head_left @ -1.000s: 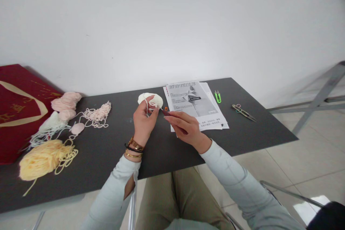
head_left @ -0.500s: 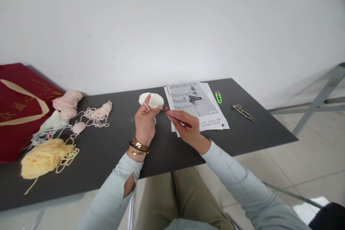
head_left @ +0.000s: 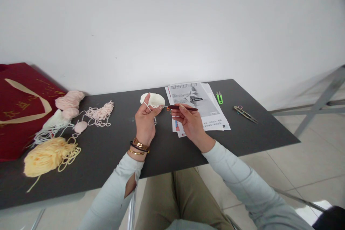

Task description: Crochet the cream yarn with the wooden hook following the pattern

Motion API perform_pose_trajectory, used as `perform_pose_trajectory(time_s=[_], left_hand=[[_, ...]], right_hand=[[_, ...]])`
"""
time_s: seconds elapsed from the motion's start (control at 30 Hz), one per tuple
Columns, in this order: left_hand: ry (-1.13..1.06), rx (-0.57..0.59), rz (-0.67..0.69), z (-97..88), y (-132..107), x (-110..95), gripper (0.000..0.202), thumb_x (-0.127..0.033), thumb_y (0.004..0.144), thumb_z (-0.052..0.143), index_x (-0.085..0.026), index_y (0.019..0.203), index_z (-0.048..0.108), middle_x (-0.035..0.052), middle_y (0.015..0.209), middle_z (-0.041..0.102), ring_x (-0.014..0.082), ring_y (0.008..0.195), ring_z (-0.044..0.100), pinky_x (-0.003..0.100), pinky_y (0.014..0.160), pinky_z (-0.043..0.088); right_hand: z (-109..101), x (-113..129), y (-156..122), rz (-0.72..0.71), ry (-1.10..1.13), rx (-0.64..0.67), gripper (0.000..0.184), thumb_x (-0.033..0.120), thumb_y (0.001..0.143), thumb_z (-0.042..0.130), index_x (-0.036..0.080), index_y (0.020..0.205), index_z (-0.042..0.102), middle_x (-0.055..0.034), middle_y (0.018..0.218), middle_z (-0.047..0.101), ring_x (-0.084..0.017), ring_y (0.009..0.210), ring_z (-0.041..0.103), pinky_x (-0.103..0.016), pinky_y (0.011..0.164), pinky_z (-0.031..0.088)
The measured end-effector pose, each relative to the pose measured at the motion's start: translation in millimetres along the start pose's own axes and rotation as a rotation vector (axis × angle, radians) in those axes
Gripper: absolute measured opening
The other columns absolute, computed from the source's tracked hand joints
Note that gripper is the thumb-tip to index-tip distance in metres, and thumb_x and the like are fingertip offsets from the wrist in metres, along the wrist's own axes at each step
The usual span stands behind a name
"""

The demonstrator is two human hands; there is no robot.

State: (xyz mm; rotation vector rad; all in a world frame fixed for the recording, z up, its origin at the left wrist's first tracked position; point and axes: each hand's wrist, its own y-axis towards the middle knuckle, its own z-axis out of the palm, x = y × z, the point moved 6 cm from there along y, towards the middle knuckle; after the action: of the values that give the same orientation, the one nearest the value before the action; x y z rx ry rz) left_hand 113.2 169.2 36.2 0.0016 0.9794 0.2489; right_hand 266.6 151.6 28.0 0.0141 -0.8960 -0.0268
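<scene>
My left hand point(head_left: 145, 120) is closed on white yarn point(head_left: 146, 105), with a strand running over the raised index finger and the thumb pinching near the tip of a hook. Between the fingers of my right hand point(head_left: 190, 120) is a crochet hook with a dark red handle point(head_left: 184, 108), lying nearly level and pointing left. Its thin metal shaft reaches the yarn at my left fingertips. Just behind my left hand sits a white ball of yarn point(head_left: 159, 100) on the dark table. The small loops at the hook's tip are too fine to make out.
Printed sheets point(head_left: 212, 124) lie under and beyond my right hand. Green thread snips point(head_left: 219, 97) and scissors point(head_left: 245, 114) are to the right. On the left are yellow yarn point(head_left: 45, 158), pink yarn point(head_left: 70, 100) and a red bag point(head_left: 24, 90). A wall point(head_left: 172, 25) backs the table point(head_left: 113, 158).
My right hand has turned the crochet hook from a slant to nearly level and shifted slightly right. My left hand keeps its hold on the yarn. The view has moved a little.
</scene>
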Motion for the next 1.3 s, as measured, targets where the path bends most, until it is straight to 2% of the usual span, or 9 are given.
perform_pose_trajectory(time_s=[0.13, 0.33, 0.5, 0.57, 0.7, 0.9, 1.13, 1.3], left_hand=[[-0.014, 0.034, -0.012, 1.0, 1, 1, 0.069, -0.007, 0.058, 0.08, -0.022, 0.123, 0.06, 0.0001, 0.094, 0.072, 0.0106, 0.082, 0.066, 0.026, 0.085, 0.048], [-0.001, 0.096, -0.035, 3.6, -1, 0, 0.064, -0.01, 0.063, 0.078, -0.022, 0.123, 0.06, -0.0033, 0.079, 0.07, 0.0086, 0.072, 0.065, 0.026, 0.083, 0.049], [-0.009, 0.176, -0.066, 7.7, -1, -2, 0.064, -0.011, 0.065, 0.077, -0.024, 0.125, 0.058, 0.0009, 0.1, 0.07, 0.0101, 0.082, 0.064, 0.026, 0.084, 0.048], [-0.018, 0.212, -0.118, 8.4, -1, -3, 0.064, -0.01, 0.065, 0.076, -0.024, 0.125, 0.058, 0.0026, 0.103, 0.07, 0.0106, 0.082, 0.064, 0.025, 0.082, 0.048], [-0.042, 0.274, -0.233, 8.5, -2, -3, 0.066, -0.008, 0.067, 0.074, -0.023, 0.128, 0.056, 0.0031, 0.093, 0.07, 0.0109, 0.076, 0.064, 0.023, 0.074, 0.048], [-0.148, 0.309, -0.343, 10.8, -5, -3, 0.062, -0.002, 0.067, 0.07, -0.022, 0.125, 0.058, 0.0036, 0.096, 0.069, 0.0091, 0.074, 0.062, 0.023, 0.075, 0.048], [-0.258, 0.345, -0.511, 10.9, -10, 0, 0.061, 0.001, 0.068, 0.063, -0.015, 0.126, 0.057, 0.0016, 0.072, 0.063, 0.01, 0.069, 0.059, 0.022, 0.067, 0.047], [-0.335, 0.358, -0.574, 10.7, -12, 1, 0.059, 0.001, 0.07, 0.058, -0.012, 0.127, 0.055, 0.0011, 0.068, 0.059, 0.0102, 0.067, 0.056, 0.023, 0.066, 0.047]], right_hand=[[-2, 0, 1, 0.022, 0.014, 0.002, 0.021, 0.034, 0.075, 0.072, 0.016, 0.087, 0.072, -0.0034, 0.073, 0.075, -0.012, 0.064, 0.07, -0.019, 0.06, 0.058], [-4, 6, 1, -0.005, 0.0, 0.001, 0.021, 0.033, 0.075, 0.072, 0.016, 0.087, 0.072, -0.0037, 0.073, 0.075, -0.012, 0.065, 0.07, -0.02, 0.061, 0.059], [-3, 9, 1, -0.013, 0.007, -0.006, 0.021, 0.032, 0.071, 0.075, 0.017, 0.085, 0.071, -0.0028, 0.071, 0.075, -0.013, 0.063, 0.07, -0.021, 0.06, 0.059], [-3, 10, 0, -0.015, 0.011, -0.01, 0.02, 0.032, 0.07, 0.076, 0.017, 0.083, 0.071, -0.0021, 0.071, 0.074, -0.013, 0.063, 0.069, -0.022, 0.059, 0.059], [-4, 11, 0, -0.019, 0.011, -0.006, 0.02, 0.033, 0.07, 0.075, 0.018, 0.082, 0.071, -0.0016, 0.069, 0.074, -0.013, 0.063, 0.069, -0.022, 0.061, 0.059], [-2, 14, -1, -0.031, -0.018, 0.041, 0.019, 0.033, 0.071, 0.075, 0.019, 0.084, 0.071, -0.0017, 0.072, 0.074, -0.014, 0.067, 0.07, -0.026, 0.065, 0.06], [3, 20, -5, -0.091, -0.062, 0.113, 0.014, 0.031, 0.074, 0.073, 0.021, 0.083, 0.071, -0.0009, 0.078, 0.075, -0.014, 0.071, 0.071, -0.027, 0.068, 0.06], [4, 24, -8, -0.133, -0.134, 0.13, 0.014, 0.033, 0.075, 0.072, 0.022, 0.084, 0.071, -0.0006, 0.078, 0.075, -0.015, 0.072, 0.071, -0.03, 0.071, 0.06]])
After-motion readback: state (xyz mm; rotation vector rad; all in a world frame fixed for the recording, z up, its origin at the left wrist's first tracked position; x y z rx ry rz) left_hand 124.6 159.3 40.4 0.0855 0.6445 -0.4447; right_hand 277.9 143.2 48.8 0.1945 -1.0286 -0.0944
